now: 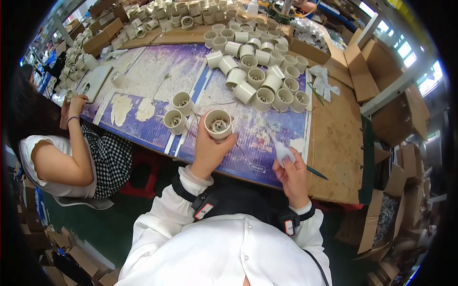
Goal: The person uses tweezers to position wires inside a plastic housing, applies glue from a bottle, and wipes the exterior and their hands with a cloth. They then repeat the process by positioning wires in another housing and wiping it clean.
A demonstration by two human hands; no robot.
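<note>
My left hand is wrapped round a cream cylindrical cup, its open end up and small metal parts showing inside. In my right hand is a small white squeeze bottle; its thin nozzle points up and away to the left, apart from the cup. Two similar cups, a farther cup and a nearer cup, stand on the table just left of my left hand. Beside my right hand lies a slim dark-teal pointed tool.
Many cream cups crowd the table's far right. A crumpled white cloth and a thin green stick lie right of them. At left a co-worker handles a part. Cardboard boxes stand on the right.
</note>
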